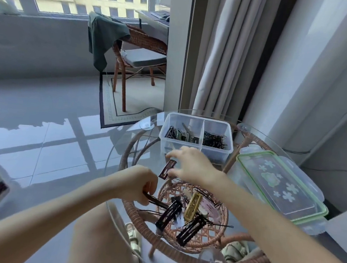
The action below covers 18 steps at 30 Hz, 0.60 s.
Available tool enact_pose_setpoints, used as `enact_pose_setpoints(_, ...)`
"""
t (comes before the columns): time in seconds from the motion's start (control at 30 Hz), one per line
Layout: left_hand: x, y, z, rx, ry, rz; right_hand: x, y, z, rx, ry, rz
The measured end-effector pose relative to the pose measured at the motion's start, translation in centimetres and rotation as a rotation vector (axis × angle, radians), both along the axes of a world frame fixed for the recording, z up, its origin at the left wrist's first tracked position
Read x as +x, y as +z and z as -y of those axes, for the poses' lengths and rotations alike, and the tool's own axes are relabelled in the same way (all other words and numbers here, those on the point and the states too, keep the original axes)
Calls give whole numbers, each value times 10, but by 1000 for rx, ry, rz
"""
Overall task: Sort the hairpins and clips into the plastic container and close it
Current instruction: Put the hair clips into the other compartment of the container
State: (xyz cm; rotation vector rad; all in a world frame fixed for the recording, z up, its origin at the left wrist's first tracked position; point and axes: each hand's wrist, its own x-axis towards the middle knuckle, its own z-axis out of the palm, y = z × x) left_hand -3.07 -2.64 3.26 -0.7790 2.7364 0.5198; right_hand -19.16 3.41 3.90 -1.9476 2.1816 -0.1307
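Observation:
A clear plastic container [228, 131] with two compartments stands at the far side of the glass table; clips lie in its left half, thin black hairpins in its right. Between the container and a wicker basket [221, 233], my right hand [190, 165] pinches a dark brown rectangular clip [166, 169]. At the basket's left rim my left hand [142, 184] grips a dark brown clip [157, 202]. In the basket lie black clips [169, 215], a yellow clip [193, 207], a pink one and loose hairpins. The container's lid [282, 184], green-edged with flower prints, lies to the right.
The round glass table top [126, 140] rests on a rattan frame. A curtain [225, 52] hangs behind the container. A wicker chair [141, 53] with a green cloth over it stands across the tiled floor. My knees show under the glass.

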Motion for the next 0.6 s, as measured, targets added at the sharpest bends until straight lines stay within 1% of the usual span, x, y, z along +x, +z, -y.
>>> enact_pose_setpoints(0.07,2,-1,-1,-31,-18,-29,2,-11,-1,86,103,-107)
enact_pose_setpoints(0.1,3,-1,-1,-35,-18,-42,4,-13,-1,82,130,-160)
enact_pose_setpoints(0.2,11,1,0,-12,14,-114,10,-18,-7,1,188,-242)
enact_pose_setpoints(0.33,19,10,5,8,76,-207,2,-27,-17,-102,231,-239)
enact_pose_setpoints(0.4,18,18,8,32,130,-272,-10,-28,-22,-148,184,-163)
enact_pose_setpoints(0.43,16,22,10,38,169,-318,-16,-27,-24,-183,127,-90)
enact_pose_setpoints(0.57,-6,36,21,155,384,-537,-30,-2,-25,-424,-198,326)
enact_pose_setpoints(0.6,-17,38,25,144,433,-586,-33,7,-20,-472,-258,399)
